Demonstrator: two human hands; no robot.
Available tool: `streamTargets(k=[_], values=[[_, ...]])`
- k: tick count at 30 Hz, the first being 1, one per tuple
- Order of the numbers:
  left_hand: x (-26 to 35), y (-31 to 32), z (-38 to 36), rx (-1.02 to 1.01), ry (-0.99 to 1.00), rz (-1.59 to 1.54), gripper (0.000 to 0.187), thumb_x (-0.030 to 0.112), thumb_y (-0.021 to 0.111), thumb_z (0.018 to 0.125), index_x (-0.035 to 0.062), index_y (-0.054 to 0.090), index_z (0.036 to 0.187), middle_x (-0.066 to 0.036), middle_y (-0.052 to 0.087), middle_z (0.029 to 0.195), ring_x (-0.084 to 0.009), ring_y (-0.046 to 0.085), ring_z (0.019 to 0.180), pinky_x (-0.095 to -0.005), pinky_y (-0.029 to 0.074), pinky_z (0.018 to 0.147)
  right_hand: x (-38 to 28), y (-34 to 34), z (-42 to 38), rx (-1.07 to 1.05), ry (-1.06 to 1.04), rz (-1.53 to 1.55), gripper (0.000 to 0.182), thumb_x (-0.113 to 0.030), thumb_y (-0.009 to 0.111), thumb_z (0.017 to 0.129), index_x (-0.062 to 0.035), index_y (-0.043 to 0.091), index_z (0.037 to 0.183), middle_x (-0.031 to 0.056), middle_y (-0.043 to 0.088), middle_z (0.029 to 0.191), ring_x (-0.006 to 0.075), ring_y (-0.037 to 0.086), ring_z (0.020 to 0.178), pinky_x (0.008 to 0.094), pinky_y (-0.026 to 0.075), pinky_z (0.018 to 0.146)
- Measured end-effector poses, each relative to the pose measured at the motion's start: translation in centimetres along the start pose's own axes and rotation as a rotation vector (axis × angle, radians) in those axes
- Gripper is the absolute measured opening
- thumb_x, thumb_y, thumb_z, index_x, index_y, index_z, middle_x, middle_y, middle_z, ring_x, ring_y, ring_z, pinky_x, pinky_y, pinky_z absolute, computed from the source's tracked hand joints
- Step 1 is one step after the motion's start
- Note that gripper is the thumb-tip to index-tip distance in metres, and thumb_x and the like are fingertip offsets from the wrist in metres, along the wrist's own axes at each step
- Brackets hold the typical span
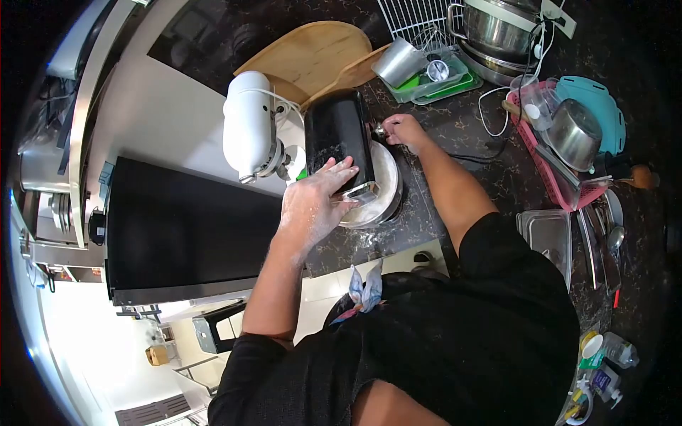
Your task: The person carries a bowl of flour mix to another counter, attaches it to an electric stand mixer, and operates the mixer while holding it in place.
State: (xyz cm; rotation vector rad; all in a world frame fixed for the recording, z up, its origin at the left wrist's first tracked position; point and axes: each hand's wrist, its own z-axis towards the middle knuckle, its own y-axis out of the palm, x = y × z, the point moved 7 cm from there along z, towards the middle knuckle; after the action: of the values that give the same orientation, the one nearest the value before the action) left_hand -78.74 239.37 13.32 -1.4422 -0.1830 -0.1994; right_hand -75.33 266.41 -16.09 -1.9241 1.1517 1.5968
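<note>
A black stand mixer [334, 131] with a shiny metal front end stands on the counter, its head over a round bowl [388, 176] whose inside looks whitish. My left hand [316, 195], dusted with white powder, lies over the front of the mixer head with fingers stretched out. At the side of the mixer, the fingers of my right hand [405, 133] are closed around a small metallic knob [379, 131], partly hidden by them. White powder [368, 240] is scattered on the counter near the bowl.
Left of the black mixer is a white stand mixer [250, 128]. Wooden boards [309, 53] lean behind. A metal cup [399, 62], steel pots [497, 32] and a pink basket [543, 167] of kitchenware stand right. A cable [477, 157] crosses the counter.
</note>
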Motion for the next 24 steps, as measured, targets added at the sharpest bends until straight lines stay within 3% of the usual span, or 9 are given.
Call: streamTargets(k=[9,12,16,20,24], values=[[-0.1,0.2,0.1,-0.024,-0.019,0.012,0.063,0.019,0.090,0.070,0.0161,0.071,0.130,-0.001,0.064,0.141,-0.0224,0.057,0.135,-0.0361,0.053,0.106,-0.6,0.2,-0.3,-0.004,-0.066,0.095,0.019,-0.001,0.063,0.095,-0.0028,0.067,0.113,0.0051,0.068,0.099,0.0185,0.068,0.083,0.0346,0.061,0.074],[0.0,0.1,0.1,-0.024,-0.014,0.015,0.063,0.020,0.090,0.070,0.0161,0.071,0.130,0.000,0.065,0.141,-0.0223,0.057,0.135,-0.0361,0.053,0.106,-1.0,0.4,-1.0,-0.010,0.061,0.010,0.018,-0.001,0.062,0.097,-0.0028,0.067,0.114,0.0053,0.068,0.098,0.0183,0.068,0.083,0.0349,0.060,0.072],[-0.1,0.3,0.0,-0.033,-0.004,0.016,0.062,0.018,0.088,0.071,0.0159,0.070,0.131,-0.001,0.063,0.143,-0.0226,0.057,0.136,-0.0374,0.054,0.104,-1.1,1.0,-0.9,-0.029,-0.105,0.075,0.017,-0.002,0.062,0.097,-0.0024,0.066,0.114,0.0053,0.068,0.098,0.0174,0.066,0.080,0.0341,0.059,0.069],[-0.1,0.4,0.1,-0.037,-0.003,0.008,0.062,0.017,0.087,0.072,0.0161,0.069,0.131,-0.001,0.063,0.144,-0.0226,0.057,0.136,-0.0377,0.054,0.103,-1.0,0.5,-0.5,-0.030,-0.131,-0.021,0.011,-0.001,0.064,0.096,-0.0025,0.068,0.106,0.0054,0.069,0.089,0.0152,0.063,0.070,0.0313,0.054,0.061],[-0.2,0.3,0.0,-0.040,-0.001,0.019,0.061,0.017,0.087,0.073,0.0164,0.070,0.131,-0.001,0.063,0.144,-0.0222,0.058,0.136,-0.0373,0.055,0.103,-0.4,0.5,-0.2,0.040,-0.078,0.045,0.013,0.000,0.064,0.095,-0.0026,0.069,0.107,0.0050,0.069,0.090,0.0151,0.064,0.073,0.0323,0.054,0.061]])
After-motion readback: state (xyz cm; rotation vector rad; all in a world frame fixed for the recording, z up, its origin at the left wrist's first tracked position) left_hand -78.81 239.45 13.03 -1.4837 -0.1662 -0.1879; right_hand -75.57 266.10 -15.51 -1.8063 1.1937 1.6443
